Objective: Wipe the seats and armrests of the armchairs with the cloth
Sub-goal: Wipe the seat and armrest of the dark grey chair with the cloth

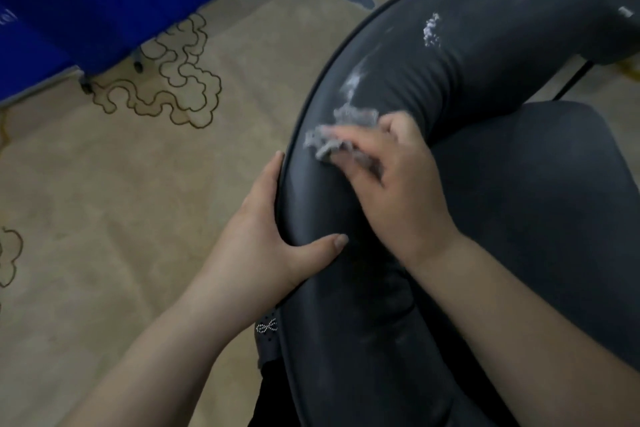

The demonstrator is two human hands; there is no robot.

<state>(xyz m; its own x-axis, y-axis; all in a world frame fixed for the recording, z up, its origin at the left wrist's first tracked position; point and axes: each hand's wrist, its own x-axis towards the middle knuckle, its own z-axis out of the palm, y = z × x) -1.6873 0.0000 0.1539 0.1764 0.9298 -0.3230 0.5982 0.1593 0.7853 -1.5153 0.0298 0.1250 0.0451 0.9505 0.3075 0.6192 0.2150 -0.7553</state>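
A beige carpet [114,204] with outlined cloud patterns fills the left half of the frame. A dark grey armchair [540,204] takes up the right half, its seat cushion at centre right. Its padded armrest [446,59] curves as a long roll from the bottom centre up to the upper right, so its long axis runs diagonally across the frame, with a thin dark rim along its outer edge. A blue cloth-covered stand [114,0] with white lettering sits in the upper left.

The left hand [266,236] at lower centre clasps the armrest's outer edge: fingers nearly straight along the rim, thumb hooked over the top of the padding. The right hand [391,180], just above it, presses a crumpled grey cloth [332,139] onto the armrest's top, its fingers curled around the bunched fabric; motion blur hides the fingertips. The cloth lies at mid-frame, pointing towards the upper left. White smears [431,29] mark the armrest above the cloth, towards the upper right.
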